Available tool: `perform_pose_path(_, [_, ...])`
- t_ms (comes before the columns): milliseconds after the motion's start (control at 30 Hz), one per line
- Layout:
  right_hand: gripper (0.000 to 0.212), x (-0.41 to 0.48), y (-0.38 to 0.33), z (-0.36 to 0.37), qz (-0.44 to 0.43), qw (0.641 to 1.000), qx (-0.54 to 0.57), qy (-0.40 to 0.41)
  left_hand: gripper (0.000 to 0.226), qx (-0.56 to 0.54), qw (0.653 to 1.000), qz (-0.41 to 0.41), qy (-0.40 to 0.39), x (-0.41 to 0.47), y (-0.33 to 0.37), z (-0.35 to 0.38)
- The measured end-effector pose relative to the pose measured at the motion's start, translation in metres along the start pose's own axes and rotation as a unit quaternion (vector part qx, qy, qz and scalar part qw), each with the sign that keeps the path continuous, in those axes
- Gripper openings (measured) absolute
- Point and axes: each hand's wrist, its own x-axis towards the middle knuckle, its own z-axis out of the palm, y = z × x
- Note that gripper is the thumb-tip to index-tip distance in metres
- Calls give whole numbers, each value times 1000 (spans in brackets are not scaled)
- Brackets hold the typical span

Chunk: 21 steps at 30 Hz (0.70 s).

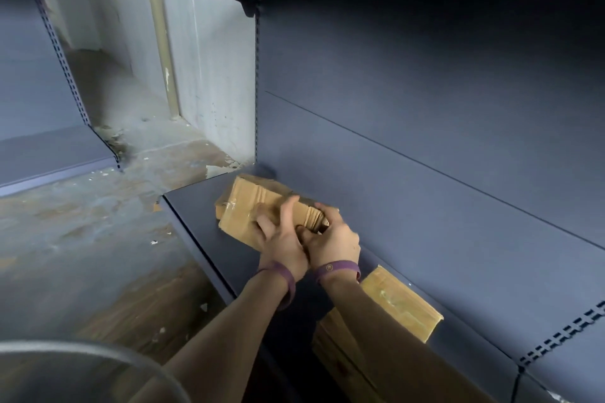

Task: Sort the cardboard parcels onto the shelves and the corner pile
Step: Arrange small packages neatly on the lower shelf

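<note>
Now L hand (281, 239) & R hand (335, 240) grip the parcel (247, 203), fingers curled round its near end. It's on the shelf (196, 209).

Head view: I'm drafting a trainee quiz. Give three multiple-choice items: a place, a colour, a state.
1. Where is the gripped parcel? A. on the shelf B. on the floor C. in a cart
2. What colour are the wristbands? A. red B. purple C. green
3. How is the parcel held? A. untouched B. by one hand C. by both hands
1 A: it lies near the shelf's left end. 2 B: both bands are purple. 3 C: left hand and right hand each grip it.
</note>
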Motion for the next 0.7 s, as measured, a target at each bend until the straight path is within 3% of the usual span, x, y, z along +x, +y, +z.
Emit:
perform_pose_path(133, [45, -5, 1, 0, -51, 998, 24, -27, 77, -8, 999, 2, 51, -5, 2, -10])
perform_pose_path(267, [48, -5, 6, 1, -117, 978, 139, -105, 71, -94, 992, -23, 83, 0, 1, -31])
perform_pose_path(367, [46, 6, 12, -5, -94, 974, 195, -65, 67, -188, 975, -67, 95, 2, 1, -42])
perform_pose_path(467, [82, 19, 25, -10, -19, 989, 146, -20, 67, -293, 947, -92, 93, 5, -3, -49])
perform_pose_path(533, [101, 23, 37, -12, 13, 970, 233, -72, 68, -324, 938, -100, 75, 5, -5, -54])
perform_pose_path(600, [89, 21, 42, -12, 17, 942, 306, -135, 69, -331, 935, -106, 67, 5, -7, -56])
perform_pose_path(700, [40, 22, 43, -5, -13, 955, 258, -148, 71, -350, 926, -117, 77, 6, -9, -59])
